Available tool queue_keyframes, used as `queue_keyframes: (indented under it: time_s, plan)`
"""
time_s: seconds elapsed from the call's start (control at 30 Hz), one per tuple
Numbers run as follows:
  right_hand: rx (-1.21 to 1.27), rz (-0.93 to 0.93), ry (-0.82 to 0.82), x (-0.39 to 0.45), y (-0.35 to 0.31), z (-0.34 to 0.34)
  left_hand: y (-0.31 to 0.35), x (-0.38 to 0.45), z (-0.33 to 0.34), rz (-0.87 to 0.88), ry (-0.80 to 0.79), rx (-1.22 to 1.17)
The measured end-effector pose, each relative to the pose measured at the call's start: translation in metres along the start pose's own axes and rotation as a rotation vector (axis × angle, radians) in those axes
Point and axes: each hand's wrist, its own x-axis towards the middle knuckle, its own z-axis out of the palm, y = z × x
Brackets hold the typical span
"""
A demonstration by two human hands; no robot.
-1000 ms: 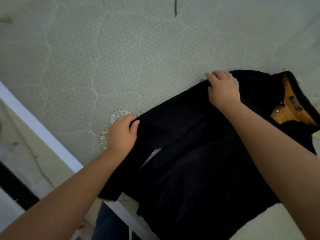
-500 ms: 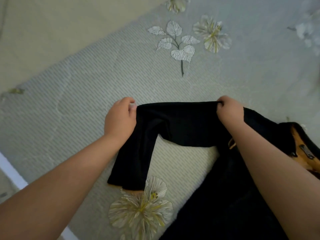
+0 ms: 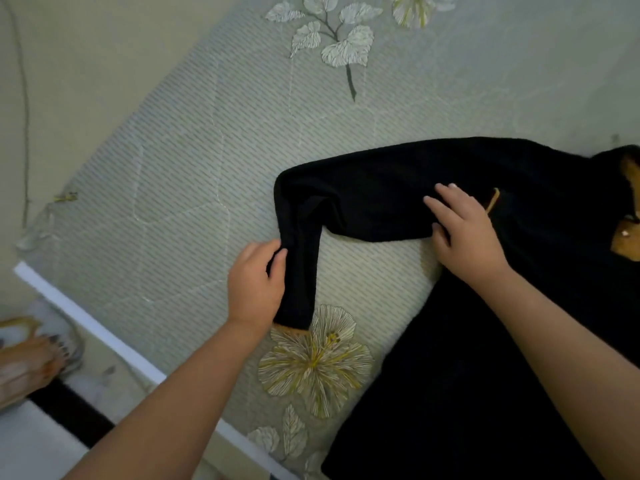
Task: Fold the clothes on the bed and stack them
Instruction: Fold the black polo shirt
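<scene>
A black long-sleeved garment [image 3: 485, 341] with an orange lining at the collar lies on the bed [image 3: 207, 161], its body at the lower right. Its sleeve [image 3: 363, 195] stretches left across the bedspread and bends down at the elbow. My left hand [image 3: 258, 282] pinches the lower sleeve near the cuff, fingers closed on the fabric. My right hand [image 3: 464, 230] lies flat on the upper sleeve where it meets the body, fingers spread and pressing down.
The bedspread is pale green-grey with printed flowers [image 3: 311, 365] and leaves [image 3: 332, 39]. The bed's white edge [image 3: 86, 327] runs diagonally at the lower left. Beyond it is the floor with an orange and white object [image 3: 31, 355]. A wall [image 3: 86, 64] fills the upper left.
The sleeve was held up stretched between both hands; now it lies on the bed. My right hand has opened and rests flat on it. My left hand has slid down toward the cuff.
</scene>
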Motion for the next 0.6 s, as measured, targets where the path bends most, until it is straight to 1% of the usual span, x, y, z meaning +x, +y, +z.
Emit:
queue_keyframes:
  time_s: [0.1,0.2,0.27,0.33,0.4,0.43,0.47,0.5,0.57,0.6]
  plan:
    - [0.052,0.028,0.154,-0.032,0.012,-0.020,0.040,0.003,0.004,0.103,0.039,0.000]
    - [0.074,0.153,0.287,-0.081,0.035,-0.047,0.100,0.002,0.021,0.248,0.028,-0.030]
    - [0.090,0.291,0.332,-0.122,0.055,-0.066,0.149,-0.004,0.040,0.340,-0.029,-0.067]
    - [0.107,0.424,0.366,-0.168,0.078,-0.084,0.204,-0.019,0.067,0.446,-0.126,-0.101]
    - [0.143,0.571,0.383,-0.218,0.100,-0.099,0.262,-0.044,0.101,0.535,-0.266,-0.138]
    - [0.164,0.652,0.387,-0.243,0.110,-0.104,0.291,-0.061,0.120,0.567,-0.363,-0.161]
    - [0.187,0.723,0.397,-0.267,0.119,-0.106,0.316,-0.079,0.140,0.584,-0.494,-0.190]
    - [0.216,0.789,0.416,-0.290,0.127,-0.105,0.337,-0.099,0.158,0.572,-0.662,-0.220]
    - [0.301,0.941,0.458,-0.329,0.138,-0.098,0.361,-0.136,0.191,0.475,-1.017,-0.221]
    - [0.358,1.022,0.473,-0.343,0.142,-0.093,0.362,-0.148,0.207,0.431,-1.114,-0.178]
